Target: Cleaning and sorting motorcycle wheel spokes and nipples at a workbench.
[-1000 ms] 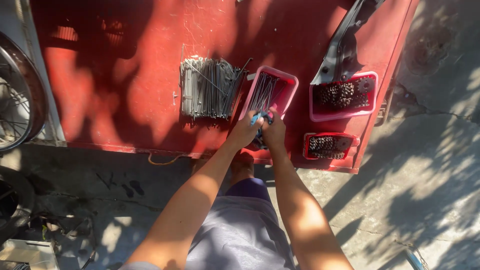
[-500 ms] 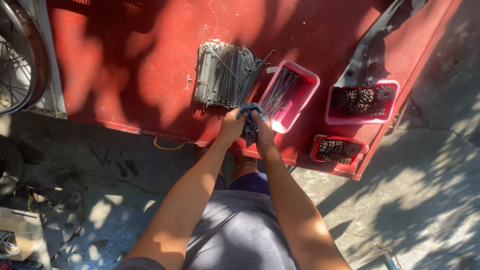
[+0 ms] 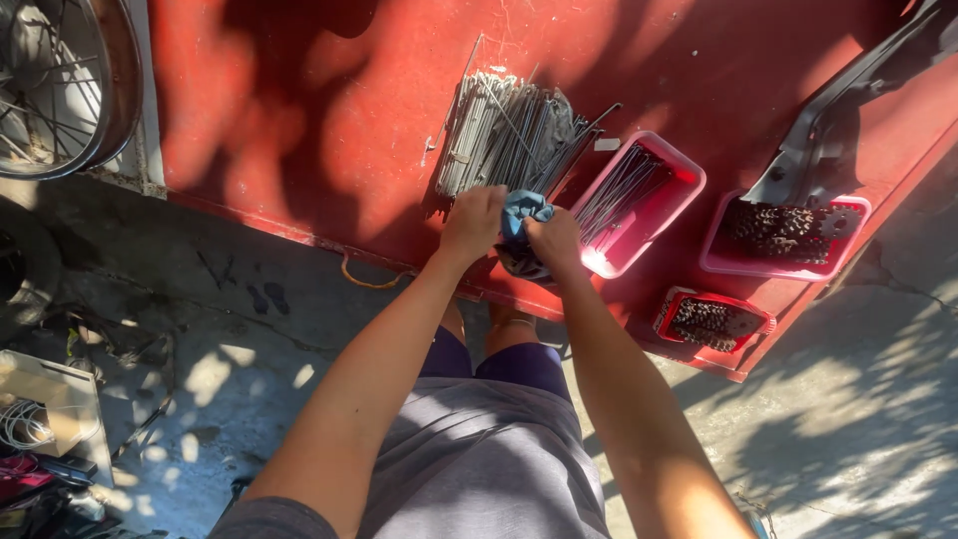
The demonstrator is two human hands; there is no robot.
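Both my hands meet at the near edge of a red table point(image 3: 299, 120). My right hand point(image 3: 555, 240) grips a crumpled blue cloth point(image 3: 521, 215). My left hand point(image 3: 473, 222) is closed at the near end of a big bundle of thin metal spokes point(image 3: 504, 130), right beside the cloth. A pink tray point(image 3: 679, 190) with more spokes lies just right of my hands. What my left fingers pinch is hidden.
Two more pink trays point(image 3: 843, 215) point(image 3: 667, 309) hold dark sprockets at the right. A black metal frame part point(image 3: 848, 100) leans above them. A spoked wheel point(image 3: 55, 85) stands at the far left. Cables and clutter point(image 3: 40, 439) lie on the concrete floor.
My hands have shifted left from the pink spoke tray to the near end of the loose spoke bundle, still carrying the blue cloth. The view has also moved closer.
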